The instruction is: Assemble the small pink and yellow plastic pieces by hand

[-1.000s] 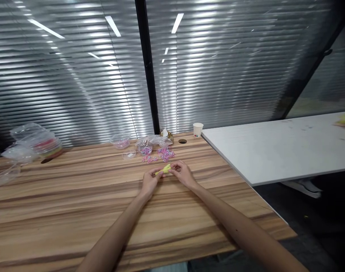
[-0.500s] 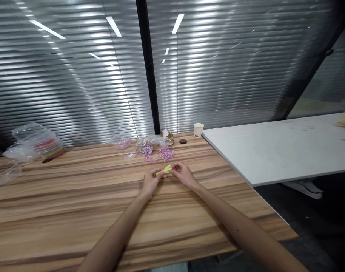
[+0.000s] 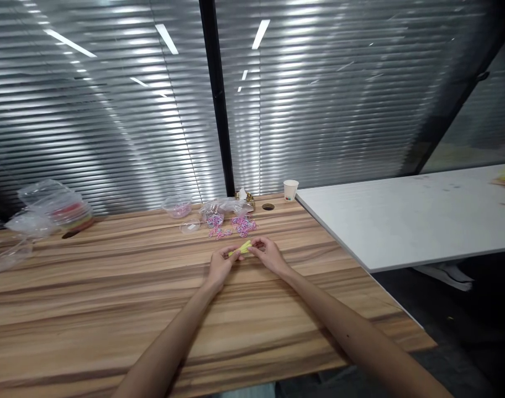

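Between my two hands is a small, narrow yellow piece that looks pleated or bundled; its material is too small to make out. My left hand pinches its left end between thumb and fingers. At the other end, the thumb and fingertips of my right hand close on it. Both hands are just above or resting on the wood-grain table. Just beyond them lie loose piles of pink and purple small bands or strings.
Behind the piles stand a clear tub, a clear lid, a plastic bag and a paper cup. Plastic packs with coloured contents sit at the far left. A white table adjoins on the right, and blinds rise behind.
Almost nothing differs. The yellow piece has shifted very slightly between my fingertips, and both hands keep their places.
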Demonstrator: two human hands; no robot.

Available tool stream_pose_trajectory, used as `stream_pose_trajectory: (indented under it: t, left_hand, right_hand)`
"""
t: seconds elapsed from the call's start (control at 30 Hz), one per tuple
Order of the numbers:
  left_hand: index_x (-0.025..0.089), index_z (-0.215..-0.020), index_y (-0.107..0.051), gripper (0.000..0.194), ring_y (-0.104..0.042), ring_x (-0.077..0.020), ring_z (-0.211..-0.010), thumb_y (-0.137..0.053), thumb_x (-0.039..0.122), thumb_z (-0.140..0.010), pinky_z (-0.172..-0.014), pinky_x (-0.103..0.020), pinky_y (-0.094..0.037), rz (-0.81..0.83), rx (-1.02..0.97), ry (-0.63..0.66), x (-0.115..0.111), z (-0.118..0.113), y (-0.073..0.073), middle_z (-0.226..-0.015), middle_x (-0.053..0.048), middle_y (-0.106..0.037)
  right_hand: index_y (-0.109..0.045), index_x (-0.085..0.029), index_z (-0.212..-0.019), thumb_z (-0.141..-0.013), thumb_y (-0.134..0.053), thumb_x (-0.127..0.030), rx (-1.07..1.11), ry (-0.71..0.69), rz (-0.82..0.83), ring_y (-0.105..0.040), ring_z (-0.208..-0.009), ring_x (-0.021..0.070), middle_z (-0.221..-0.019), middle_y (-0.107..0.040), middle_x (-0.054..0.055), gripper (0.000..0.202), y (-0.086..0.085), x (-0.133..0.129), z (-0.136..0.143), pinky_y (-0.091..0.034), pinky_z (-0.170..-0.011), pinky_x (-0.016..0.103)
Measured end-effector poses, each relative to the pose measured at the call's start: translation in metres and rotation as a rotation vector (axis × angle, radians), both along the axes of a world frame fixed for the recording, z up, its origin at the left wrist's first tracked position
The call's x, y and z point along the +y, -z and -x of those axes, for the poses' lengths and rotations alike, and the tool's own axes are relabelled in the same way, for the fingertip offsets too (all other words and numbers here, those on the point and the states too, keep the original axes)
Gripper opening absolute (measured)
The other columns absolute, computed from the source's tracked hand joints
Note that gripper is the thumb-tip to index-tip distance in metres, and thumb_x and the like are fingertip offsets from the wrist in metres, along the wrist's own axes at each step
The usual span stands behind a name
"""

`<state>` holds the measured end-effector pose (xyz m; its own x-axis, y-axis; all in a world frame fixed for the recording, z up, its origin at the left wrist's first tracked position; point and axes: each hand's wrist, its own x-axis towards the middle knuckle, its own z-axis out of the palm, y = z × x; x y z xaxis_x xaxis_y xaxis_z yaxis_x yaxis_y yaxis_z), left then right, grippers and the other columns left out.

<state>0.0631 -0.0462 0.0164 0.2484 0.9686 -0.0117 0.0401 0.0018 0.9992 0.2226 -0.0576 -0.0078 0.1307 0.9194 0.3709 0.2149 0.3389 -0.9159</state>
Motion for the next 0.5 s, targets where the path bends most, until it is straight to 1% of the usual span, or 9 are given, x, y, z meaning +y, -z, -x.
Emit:
stream_pose_trajectory:
  t: [0.13, 0.33, 0.5]
  left_hand:
    - [0.007, -0.092, -0.063, 0.045, -0.061, -0.0165, -0.06, -0.069, 0.037, -0.059, -0.063, -0.026, -0.045, 0.01, -0.022, 0.012, -0.0003, -0.0004, -0.0003, -0.064, -0.009, -0.066]
    - [0.008, -0.089, -0.064, 0.043, -0.06, -0.0153, -0.057, -0.069, 0.037, -0.058, -0.06, -0.025, -0.044, -0.002, -0.02, 0.021, -0.0003, -0.0008, -0.0013, -0.061, -0.007, -0.065]
    - [0.008, -0.091, -0.063, 0.042, -0.059, -0.0142, -0.057, -0.069, 0.036, -0.06, -0.059, -0.023, -0.043, -0.004, -0.015, 0.026, 0.0012, -0.0002, 0.001, -0.061, -0.007, -0.065]
  right_hand:
    - [-0.056, -0.014, -0.075, -0.068, -0.059, -0.034, -0.016, 0.026, -0.017, -0.054, -0.069, 0.014, -0.075, -0.058, 0.004, 0.022, -0.0012, -0.0008, 0.0004, -0.044, -0.067, 0.026]
    - [-0.056, -0.014, -0.074, -0.069, -0.059, -0.035, -0.03, 0.038, -0.028, -0.054, -0.069, 0.014, -0.075, -0.058, 0.004, 0.022, -0.0029, -0.002, 0.0009, -0.044, -0.066, 0.026]
    - [-0.056, -0.014, -0.074, -0.067, -0.061, -0.035, -0.005, 0.042, -0.029, -0.054, -0.068, 0.0142, -0.074, -0.058, 0.004, 0.023, -0.0029, -0.0018, 0.0012, -0.044, -0.064, 0.026]
